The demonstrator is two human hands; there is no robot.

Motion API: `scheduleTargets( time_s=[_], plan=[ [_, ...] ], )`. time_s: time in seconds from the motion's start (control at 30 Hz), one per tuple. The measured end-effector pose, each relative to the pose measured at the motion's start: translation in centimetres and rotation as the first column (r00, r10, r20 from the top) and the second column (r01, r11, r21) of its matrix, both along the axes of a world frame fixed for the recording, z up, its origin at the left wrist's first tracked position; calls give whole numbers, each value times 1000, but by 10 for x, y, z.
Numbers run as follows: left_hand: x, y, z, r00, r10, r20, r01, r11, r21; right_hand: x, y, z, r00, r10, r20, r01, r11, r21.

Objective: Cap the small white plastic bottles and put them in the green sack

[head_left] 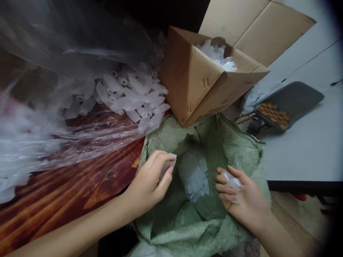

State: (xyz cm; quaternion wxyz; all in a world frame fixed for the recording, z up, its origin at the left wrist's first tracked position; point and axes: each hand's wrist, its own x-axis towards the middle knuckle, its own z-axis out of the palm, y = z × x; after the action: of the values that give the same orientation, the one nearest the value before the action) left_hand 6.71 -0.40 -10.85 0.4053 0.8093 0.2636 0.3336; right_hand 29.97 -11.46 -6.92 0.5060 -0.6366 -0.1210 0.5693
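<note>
Translucent white plastic tubes with tapered ends [131,98] lie heaped at ten o'clock on a glossy red-brown wooden table [104,187], beside crumpled clear plastic film [83,141]. At seven o'clock the left hand [151,176] pinches a whitish translucent piece [167,167] between thumb and fingers, over the rim of a green woven sack [242,146]. At four o'clock the right hand [242,196], palm turned up, curls its fingers around small clear-white pieces [232,182]. Between the hands, a pale pile [194,176] sits inside the sack. Toward one o'clock, a brown cardboard box [178,75] contains more white pieces [214,53].
</note>
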Motion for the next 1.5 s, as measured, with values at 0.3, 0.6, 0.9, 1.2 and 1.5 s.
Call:
scheduleTargets(
  time_s=[0.3, 0.6, 0.9, 1.2, 1.5],
  plan=[
    [2, -6, -1, 999, 5, 32, 4, 966, -259, -48, -1, -16, 997, -1, -76, 8, 996, 90],
    [5, -15, 1, 996, 47, 71, -5, 864, -503, -87, 12, -31, 970, -120, 213, 86, 983, 162],
    [3, -16, 0, 995, 77, 57, -49, 923, -382, -102, 19, -35, 821, -299, 485, 181, 944, 276],
    [7, -15, -3, 982, 174, 76, -99, 809, -579, -103, 5, -42, 590, -222, 776, -73, 943, 325],
    [5, -12, 2, 998, -50, -23, 21, 739, -673, -90, 5, -30, 268, -216, 939, -453, 832, 321]
  ],
)
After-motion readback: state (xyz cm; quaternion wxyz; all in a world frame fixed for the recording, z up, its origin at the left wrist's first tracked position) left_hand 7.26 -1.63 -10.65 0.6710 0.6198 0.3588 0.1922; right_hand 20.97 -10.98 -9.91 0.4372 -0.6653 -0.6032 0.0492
